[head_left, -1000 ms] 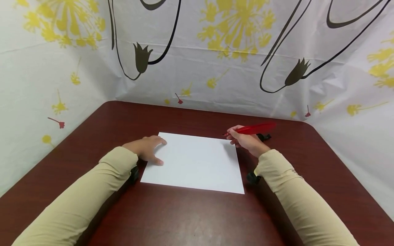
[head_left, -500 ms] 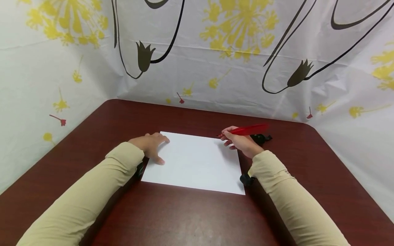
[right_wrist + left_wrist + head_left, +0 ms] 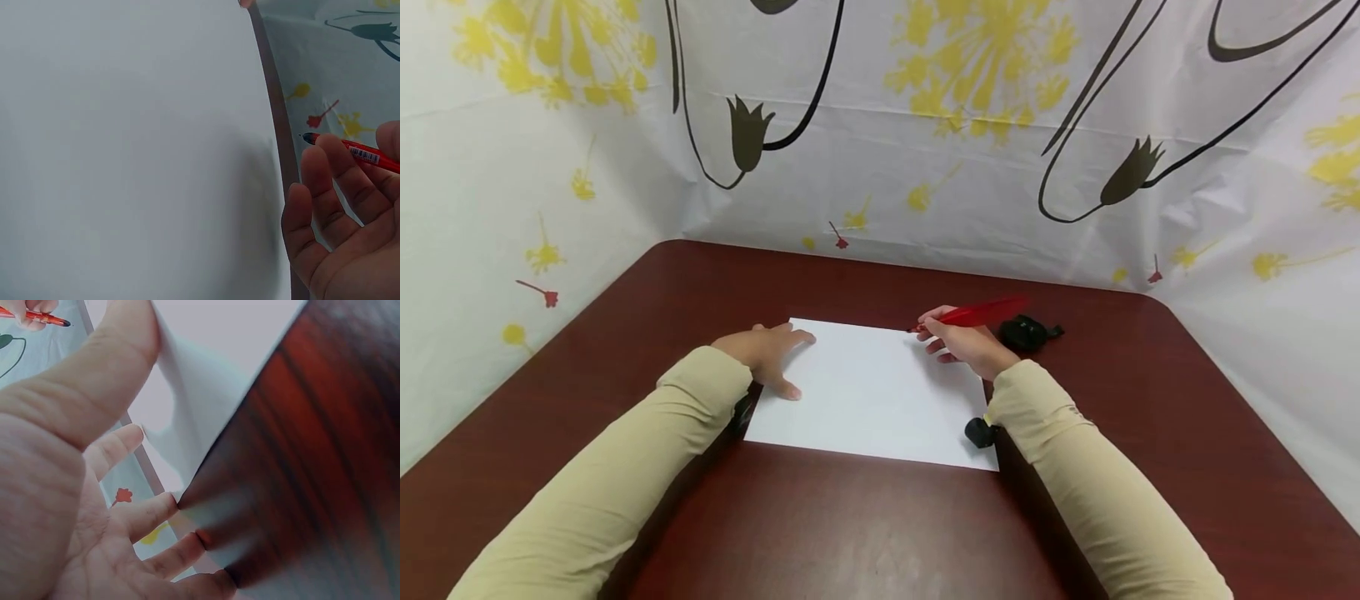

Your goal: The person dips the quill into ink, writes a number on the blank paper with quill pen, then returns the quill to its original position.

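A blank sheet of white paper (image 3: 872, 392) lies on the dark red-brown table. My left hand (image 3: 769, 354) rests over its left edge, fingers and thumb spread; in the left wrist view the fingertips (image 3: 170, 501) of this hand touch down along the edge. My right hand (image 3: 958, 337) pinches a red pen (image 3: 973, 313) above the paper's far right part, its rear end broad like a feather. In the right wrist view the pen's dark tip (image 3: 309, 138) points away from the palm, and the lower fingers are loosely bent.
A small black object (image 3: 1026, 332) lies on the table behind the right hand. Black wrist gear (image 3: 980, 432) hangs below the right cuff over the paper's edge. A patterned white sheet (image 3: 880, 208) walls off the table's far side and sides.
My right hand has moved left along the paper's far edge with the red pen, uncovering more of the black object. The left hand has stayed nearly still on the paper.
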A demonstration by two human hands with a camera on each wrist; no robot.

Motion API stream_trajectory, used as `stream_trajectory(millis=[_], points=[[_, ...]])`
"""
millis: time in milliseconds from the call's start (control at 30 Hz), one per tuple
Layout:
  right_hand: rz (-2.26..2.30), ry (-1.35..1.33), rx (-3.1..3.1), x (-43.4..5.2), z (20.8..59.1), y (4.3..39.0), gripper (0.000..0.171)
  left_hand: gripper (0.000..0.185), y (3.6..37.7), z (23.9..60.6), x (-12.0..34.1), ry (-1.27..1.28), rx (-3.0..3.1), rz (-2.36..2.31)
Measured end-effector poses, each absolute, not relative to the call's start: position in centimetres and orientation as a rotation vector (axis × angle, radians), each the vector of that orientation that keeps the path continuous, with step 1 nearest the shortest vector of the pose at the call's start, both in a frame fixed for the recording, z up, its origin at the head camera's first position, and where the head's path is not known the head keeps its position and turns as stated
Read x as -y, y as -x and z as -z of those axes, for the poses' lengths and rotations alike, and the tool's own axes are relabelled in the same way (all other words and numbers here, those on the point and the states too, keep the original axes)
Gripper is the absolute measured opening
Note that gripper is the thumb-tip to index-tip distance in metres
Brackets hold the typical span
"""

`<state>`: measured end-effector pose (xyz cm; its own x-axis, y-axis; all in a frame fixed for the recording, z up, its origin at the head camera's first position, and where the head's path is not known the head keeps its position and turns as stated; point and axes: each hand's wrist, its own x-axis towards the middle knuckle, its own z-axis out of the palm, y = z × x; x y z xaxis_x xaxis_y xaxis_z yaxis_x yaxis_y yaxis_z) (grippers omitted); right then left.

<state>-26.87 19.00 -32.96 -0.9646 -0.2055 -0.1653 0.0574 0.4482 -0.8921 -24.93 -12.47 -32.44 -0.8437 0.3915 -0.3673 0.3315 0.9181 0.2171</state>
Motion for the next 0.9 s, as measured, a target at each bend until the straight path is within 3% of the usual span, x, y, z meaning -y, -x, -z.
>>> stream_trajectory(millis=[267,633,900], points=[[1.516,0.101,-2.448,-17.8,33.0,27.0,0.022,0.094,25.0,31.7,12.0,-0.515,-2.643,-0.184],[1.573,0.092,-2.379,-16.4,33.1,27.6,0.022,0.094,25.0,31.0,11.7,-0.53,-2.662,-0.118],[1.598,0.049,-2.37,-14.9,33.5,27.9,0.02,0.094,25.5,31.4,11.8,-0.718,-2.652,-0.161]])
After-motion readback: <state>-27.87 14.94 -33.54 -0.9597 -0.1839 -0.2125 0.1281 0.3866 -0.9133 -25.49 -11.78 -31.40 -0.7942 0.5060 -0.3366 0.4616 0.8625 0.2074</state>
